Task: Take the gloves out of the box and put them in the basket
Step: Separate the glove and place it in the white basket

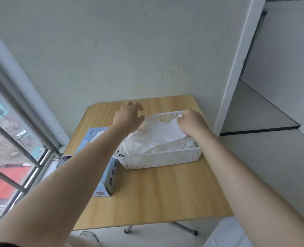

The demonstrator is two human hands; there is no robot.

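Gloves [158, 138] heaped in basket [158, 158] on bench [156, 193]; right hand [190, 122] pinches one, placing step underway, left hand [129, 116] hovers spread, holding nothing; next, likely back to box [101, 168].

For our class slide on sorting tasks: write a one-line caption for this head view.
Both hands, left hand open and right hand pinching, arrange thin white plastic gloves in a white perforated plastic basket.
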